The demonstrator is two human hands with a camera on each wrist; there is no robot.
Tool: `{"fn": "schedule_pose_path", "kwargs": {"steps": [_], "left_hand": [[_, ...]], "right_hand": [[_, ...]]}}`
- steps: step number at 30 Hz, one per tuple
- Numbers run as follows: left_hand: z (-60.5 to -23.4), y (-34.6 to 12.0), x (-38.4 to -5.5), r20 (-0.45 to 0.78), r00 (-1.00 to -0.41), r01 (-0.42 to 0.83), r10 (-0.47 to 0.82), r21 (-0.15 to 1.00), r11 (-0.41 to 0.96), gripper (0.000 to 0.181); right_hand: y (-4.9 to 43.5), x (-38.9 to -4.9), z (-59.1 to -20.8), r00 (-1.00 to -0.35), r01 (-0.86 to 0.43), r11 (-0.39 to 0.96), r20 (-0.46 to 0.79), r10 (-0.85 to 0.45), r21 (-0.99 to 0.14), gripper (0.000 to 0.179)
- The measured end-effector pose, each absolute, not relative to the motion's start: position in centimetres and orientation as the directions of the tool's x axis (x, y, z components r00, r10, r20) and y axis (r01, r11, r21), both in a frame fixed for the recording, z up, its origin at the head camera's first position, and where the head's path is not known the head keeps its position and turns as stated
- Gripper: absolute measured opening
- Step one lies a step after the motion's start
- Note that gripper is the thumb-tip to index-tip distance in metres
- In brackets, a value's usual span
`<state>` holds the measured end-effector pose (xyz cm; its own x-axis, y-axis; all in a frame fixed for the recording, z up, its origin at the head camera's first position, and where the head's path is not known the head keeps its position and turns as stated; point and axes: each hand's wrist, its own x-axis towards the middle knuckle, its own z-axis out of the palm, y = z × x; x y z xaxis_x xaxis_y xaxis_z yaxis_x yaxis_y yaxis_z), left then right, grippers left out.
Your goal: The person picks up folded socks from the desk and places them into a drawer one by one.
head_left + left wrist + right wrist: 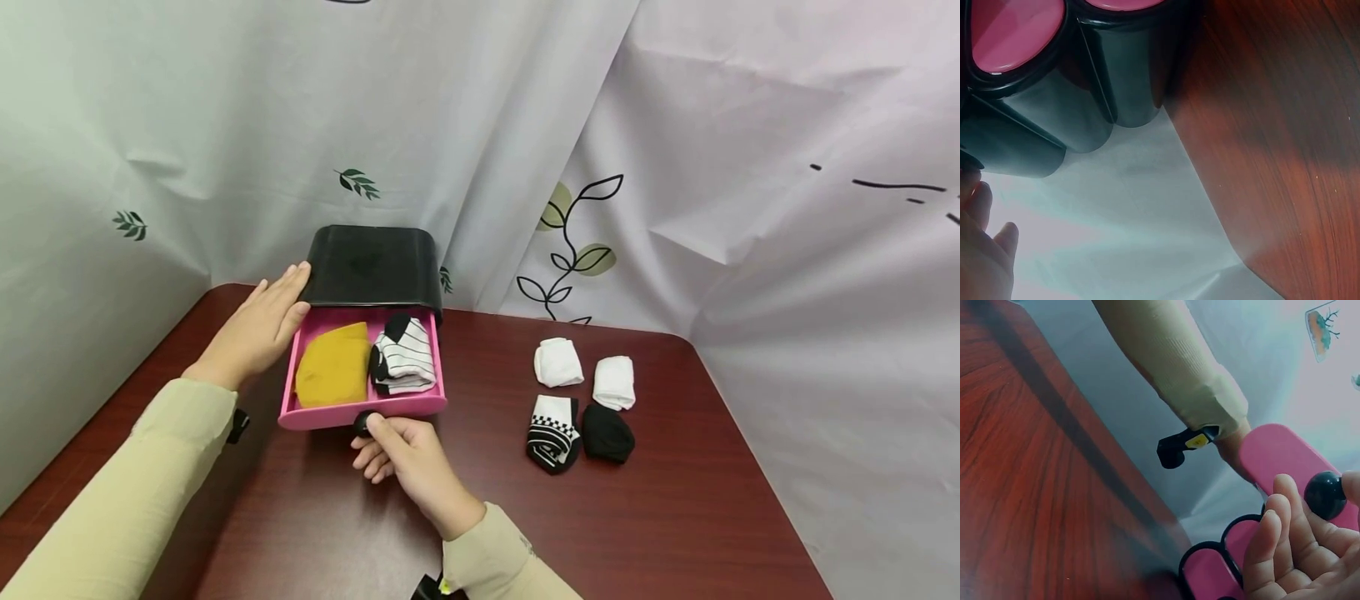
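A black cabinet (371, 267) stands at the back of the table, its pink top drawer (322, 417) pulled out toward me. Inside that drawer lie a mustard-yellow folded sock bundle (333, 362) on the left and a white, black-striped sock bundle (411, 358) on the right. With fingers extended, my left hand (258, 325) rests against the cabinet's left side. My right hand (420, 467) pinches the round black knob (1324, 495) on the drawer front between thumb and fingers. In the left wrist view, part of the left hand (985, 256) shows beside the cabinet's rounded tiers.
Right of the cabinet, several folded socks lie on the red-brown table (675, 517): two white bundles (558, 362), a black-and-white patterned one (553, 433) and a black one (608, 433). A pale leaf-print curtain (480, 150) hangs behind. Lower pink drawers (1210, 575) appear closed.
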<state>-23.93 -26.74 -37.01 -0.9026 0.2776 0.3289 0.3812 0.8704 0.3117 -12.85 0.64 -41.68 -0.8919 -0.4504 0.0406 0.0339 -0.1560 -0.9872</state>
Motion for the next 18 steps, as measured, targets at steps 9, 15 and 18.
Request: {"fn": "schedule_pose_path", "kwargs": {"steps": [9, 15, 18], "left_hand": [[-37.1, -26.7, -23.9, 0.334, -0.901, 0.384, 0.277, 0.316, 0.868, 0.067], [-37.1, -26.7, -23.9, 0.341, -0.900, 0.380, 0.269, 0.318, 0.868, 0.067], [-37.1, -26.7, -23.9, 0.342, -0.899, 0.387, 0.274, 0.325, 0.863, 0.066]], "right_hand": [[0.0, -13.9, -41.7, -0.907, 0.003, -0.132, 0.053, -0.419, -0.991, 0.046], [-0.4, -14.6, -41.5, -0.916, -0.018, -0.140, 0.072, -0.395, -0.990, 0.046], [-0.5, -15.1, -41.2, -0.923, -0.032, -0.136, 0.082, -0.376, -0.990, 0.046]]}}
